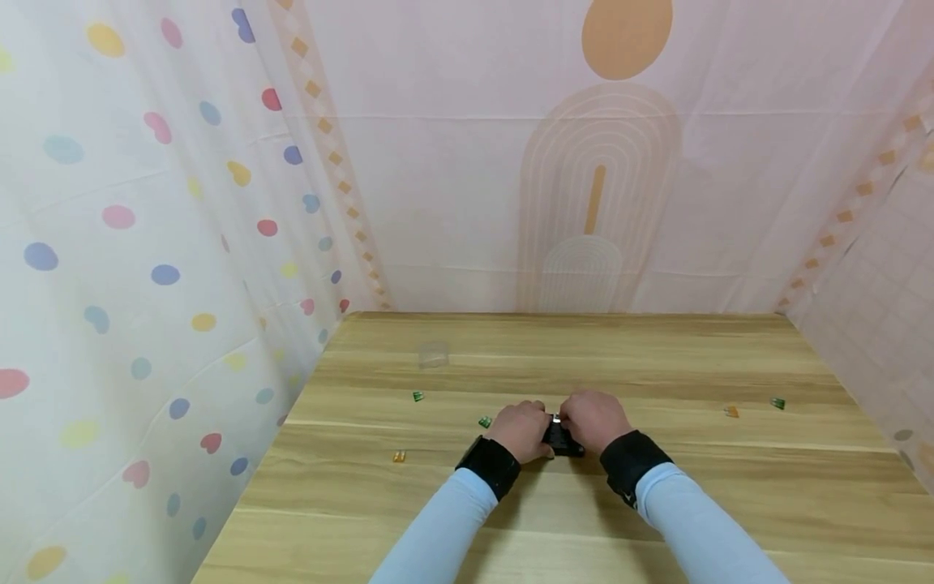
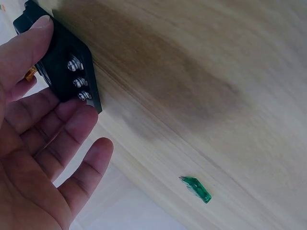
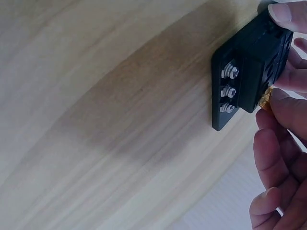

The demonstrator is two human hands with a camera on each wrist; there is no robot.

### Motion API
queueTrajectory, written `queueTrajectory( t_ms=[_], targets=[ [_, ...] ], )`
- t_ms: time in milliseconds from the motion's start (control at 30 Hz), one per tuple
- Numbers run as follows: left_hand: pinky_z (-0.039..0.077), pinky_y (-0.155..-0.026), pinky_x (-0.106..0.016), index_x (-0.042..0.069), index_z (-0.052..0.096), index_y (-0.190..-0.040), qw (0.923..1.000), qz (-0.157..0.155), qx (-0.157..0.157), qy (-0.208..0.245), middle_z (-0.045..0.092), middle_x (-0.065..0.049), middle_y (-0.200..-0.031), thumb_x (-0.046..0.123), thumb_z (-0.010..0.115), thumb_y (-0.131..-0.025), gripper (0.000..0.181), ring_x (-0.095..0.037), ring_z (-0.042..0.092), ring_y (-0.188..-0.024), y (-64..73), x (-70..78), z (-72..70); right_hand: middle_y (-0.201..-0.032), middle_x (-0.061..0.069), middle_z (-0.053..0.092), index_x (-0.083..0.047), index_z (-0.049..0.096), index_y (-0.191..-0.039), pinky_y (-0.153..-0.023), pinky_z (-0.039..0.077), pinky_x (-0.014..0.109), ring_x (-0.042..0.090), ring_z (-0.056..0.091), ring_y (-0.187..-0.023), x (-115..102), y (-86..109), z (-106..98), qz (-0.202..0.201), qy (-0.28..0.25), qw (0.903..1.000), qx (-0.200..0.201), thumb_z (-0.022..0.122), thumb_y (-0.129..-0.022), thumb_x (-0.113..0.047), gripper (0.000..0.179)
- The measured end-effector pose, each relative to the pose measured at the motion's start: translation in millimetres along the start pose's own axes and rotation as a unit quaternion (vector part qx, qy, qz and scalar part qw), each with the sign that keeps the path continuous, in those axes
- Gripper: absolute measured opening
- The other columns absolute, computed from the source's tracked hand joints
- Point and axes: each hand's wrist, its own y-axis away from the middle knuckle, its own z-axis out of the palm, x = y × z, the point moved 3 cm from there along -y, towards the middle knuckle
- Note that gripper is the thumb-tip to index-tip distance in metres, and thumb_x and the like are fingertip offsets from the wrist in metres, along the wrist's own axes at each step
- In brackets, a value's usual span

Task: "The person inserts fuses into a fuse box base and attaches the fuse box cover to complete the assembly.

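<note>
A black fuse block with metal screw terminals along its side lies on the wooden table between both hands. My left hand grips it from the left, thumb on its top face and fingers around the far end. At an end of the block's raised slotted part, my right hand pinches an orange blade fuse between thumb and forefinger. This fuse is right at the slots, mostly covered by the fingertips. Just left of my left hand lies a green blade fuse.
Farther left are another green fuse and an orange fuse. On the right lie an orange fuse and a green fuse. A clear plastic cover sits toward the back left. Printed curtains border the table.
</note>
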Motion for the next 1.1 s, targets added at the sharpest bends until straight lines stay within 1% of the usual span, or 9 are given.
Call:
queueTrajectory(
  t_ms=[133, 233, 500, 633, 1000, 1100],
  targets=[
    [0.052, -0.069, -0.029, 0.017, 0.075, -0.103, 1.0, 0.001, 0.003, 0.003, 0.061, 0.004, -0.089, 0.047, 0.084, -0.076, 0.041, -0.013, 0.06, -0.082, 0.1, 0.5, 0.6, -0.065, -0.007, 0.058, -0.015, 0.071, -0.069, -0.056, 0.044, 0.03, 0.01, 0.045, -0.059, 2.6, -0.9, 3.3, -0.009, -0.004, 1.0, -0.001, 0.075, -0.083, -0.005, 0.018],
    [0.052, -0.071, -0.029, 0.017, 0.075, -0.104, 1.0, 0.002, 0.001, 0.003, 0.061, 0.004, -0.09, 0.047, 0.084, -0.076, 0.042, -0.013, 0.06, -0.083, 0.5, 1.1, 0.8, -0.064, -0.008, 0.057, -0.014, 0.072, -0.069, -0.057, 0.045, 0.03, 0.01, 0.045, -0.059, 4.2, -0.3, 5.0, -0.01, -0.019, 0.9998, -0.006, 0.074, -0.083, -0.003, 0.018],
    [0.051, -0.073, -0.027, 0.017, 0.075, -0.103, 1.0, 0.002, -0.004, -0.004, 0.062, 0.005, -0.09, 0.047, 0.084, -0.076, 0.041, -0.012, 0.06, -0.085, 0.8, 1.9, -2.3, -0.072, -0.006, 0.065, -0.012, 0.077, -0.078, -0.064, 0.049, 0.032, 0.01, 0.052, -0.064, 7.5, 1.1, 8.2, 0.006, -0.05, 0.9985, -0.019, 0.077, -0.084, -0.006, 0.009],
    [0.051, -0.073, -0.027, 0.016, 0.075, -0.101, 1.0, 0.004, -0.002, -0.007, 0.062, 0.005, -0.088, 0.047, 0.085, -0.075, 0.041, -0.012, 0.06, -0.084, -0.6, 1.3, -1.7, -0.073, -0.006, 0.066, -0.011, 0.077, -0.078, -0.065, 0.049, 0.032, 0.01, 0.053, -0.065, 7.5, 0.8, 7.8, 0.005, -0.05, 0.9986, -0.016, 0.078, -0.083, -0.007, 0.007],
    [0.052, -0.072, -0.028, 0.015, 0.075, -0.097, 0.9999, 0.004, 0.007, -0.008, 0.062, 0.004, -0.085, 0.047, 0.087, -0.072, 0.042, -0.013, 0.061, -0.081, -6.1, -0.3, 1.3, -0.07, -0.007, 0.064, -0.013, 0.077, -0.075, -0.062, 0.049, 0.031, 0.009, 0.051, -0.062, 7.0, 0.2, 4.8, -0.01, -0.044, 0.999, 0.001, 0.077, -0.082, -0.004, 0.012],
    [0.052, -0.071, -0.028, 0.014, 0.075, -0.095, 0.9999, 0.003, 0.004, -0.009, 0.062, 0.004, -0.085, 0.047, 0.087, -0.072, 0.042, -0.013, 0.061, -0.08, -5.7, 0.5, 0.1, -0.07, -0.007, 0.065, -0.013, 0.077, -0.074, -0.061, 0.049, 0.031, 0.009, 0.053, -0.063, 6.2, 0.9, 4.1, -0.009, -0.042, 0.9991, 0.005, 0.078, -0.081, -0.003, 0.012]
  ],
)
